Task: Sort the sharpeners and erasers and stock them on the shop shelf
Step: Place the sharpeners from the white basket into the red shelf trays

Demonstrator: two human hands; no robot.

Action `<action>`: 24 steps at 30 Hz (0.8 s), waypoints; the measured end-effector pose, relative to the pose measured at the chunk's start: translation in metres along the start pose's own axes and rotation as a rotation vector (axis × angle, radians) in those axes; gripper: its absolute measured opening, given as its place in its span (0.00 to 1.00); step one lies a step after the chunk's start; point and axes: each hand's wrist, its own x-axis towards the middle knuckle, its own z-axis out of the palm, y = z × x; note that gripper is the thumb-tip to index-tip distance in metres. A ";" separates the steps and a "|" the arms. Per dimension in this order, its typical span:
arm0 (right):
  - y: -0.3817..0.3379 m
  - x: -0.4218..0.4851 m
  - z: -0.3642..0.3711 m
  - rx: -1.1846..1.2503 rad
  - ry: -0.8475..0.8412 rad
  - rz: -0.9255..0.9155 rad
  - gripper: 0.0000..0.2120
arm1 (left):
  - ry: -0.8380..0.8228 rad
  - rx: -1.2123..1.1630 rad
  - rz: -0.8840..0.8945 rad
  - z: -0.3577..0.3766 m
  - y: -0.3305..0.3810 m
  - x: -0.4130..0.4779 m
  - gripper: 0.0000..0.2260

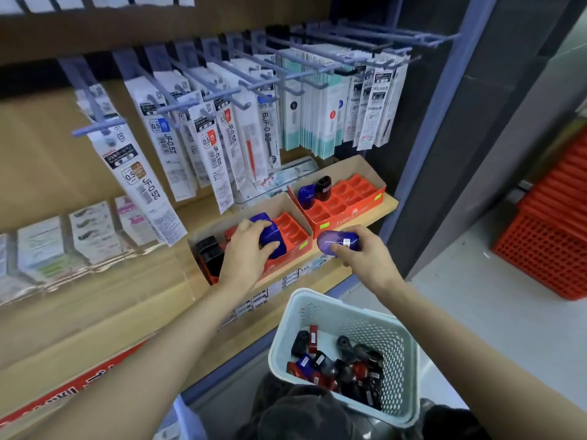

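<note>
Head view. Noted pale wood-grain shelf [386,208] carrying two open cardboard display boxes side by side, each lined with a red moulded insert of rounded rectangular cells.

Logged left box [300,246]: boxy black sharpeners [209,253] packed at its left end, bare red cells at its right end. Found left hand [249,250] reaching in from above, fingers curled round a glossy, rounded blue sharpener [272,240] near the box's middle.

Logged right box [354,214]: one blue sharpener and one black sharpener standing in the back-left cells, remaining cells open.

Found right hand [363,260] pinching an oval violet-blue sharpener [337,242] with a small white sticker between thumb and fingers; held in air just in front of the shelf lip, below the near left corner of the right box, apart from both boxes.

Noted pale perforated plastic basket [392,344] with rounded rim, below the shelf and under the right forearm; inside, a loose heap of black, red and blue sharpeners [336,363]. Unable to pick out any erasers in it.

Edges and room: white price labels [287,281] along the shelf front. Flat, shiny refill packs [216,147] on blue wire pegs [241,87] hanging low over the backs of the boxes, leaving access from front and above only. Red lattice crate [546,249] well apart at right on smooth grey floor.
</note>
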 end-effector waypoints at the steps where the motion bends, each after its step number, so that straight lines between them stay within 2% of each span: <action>1: 0.000 0.002 0.000 -0.002 0.029 -0.014 0.08 | 0.003 0.039 0.018 0.002 0.000 0.000 0.20; 4: 0.002 0.014 0.003 -0.030 0.078 -0.035 0.08 | 0.035 0.142 0.085 0.005 -0.001 -0.003 0.19; 10: -0.002 0.051 0.004 -0.079 0.061 -0.085 0.16 | 0.063 0.229 0.105 0.005 -0.001 -0.001 0.17; 13: -0.017 0.077 0.000 -0.241 0.115 -0.199 0.11 | 0.048 0.218 0.107 0.005 -0.001 0.001 0.17; 15: -0.024 0.094 0.001 -0.445 0.092 -0.294 0.09 | 0.028 0.223 0.113 0.007 -0.003 0.001 0.17; 19: -0.025 0.118 0.011 -0.733 -0.065 -0.442 0.15 | 0.028 0.242 0.166 0.017 -0.006 -0.002 0.15; 24: -0.016 0.127 0.020 -0.865 -0.108 -0.493 0.18 | 0.098 0.202 0.185 0.020 -0.012 -0.004 0.17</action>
